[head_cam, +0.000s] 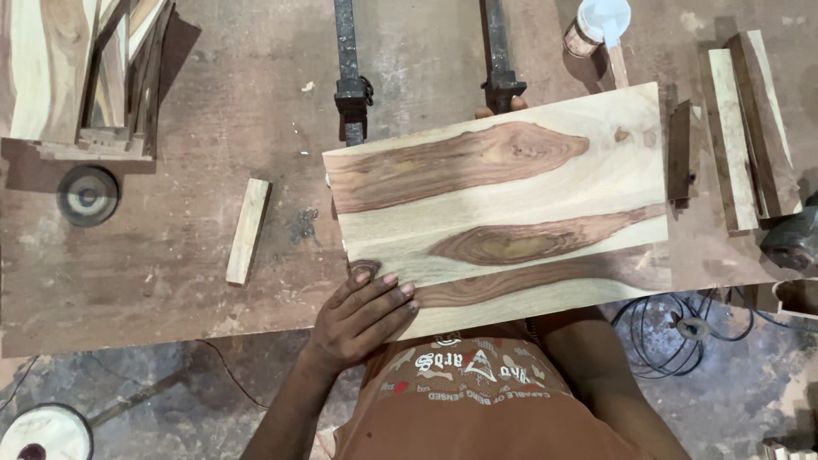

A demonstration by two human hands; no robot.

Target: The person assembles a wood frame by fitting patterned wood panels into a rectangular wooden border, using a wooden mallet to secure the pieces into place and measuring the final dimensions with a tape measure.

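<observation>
Item: pale rectangular wooden board with dark grain streaks (498,204). My left hand (362,319) lies flat, steadying its near corner on the tabletop (170,213); right hand's grip hidden beneath it, state unclear.

2 bar clamps (349,85), wood offcut (248,230), glue jar (588,30), cables (673,328).

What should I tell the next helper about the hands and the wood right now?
Left hand: flat on the near left corner of the wooden board, fingers spread.
Right hand: mostly hidden behind the board; only fingertips show at its far edge.
The board lies on the workbench, near two bar clamps.
A small wood strip lies to the left, untouched.
</observation>
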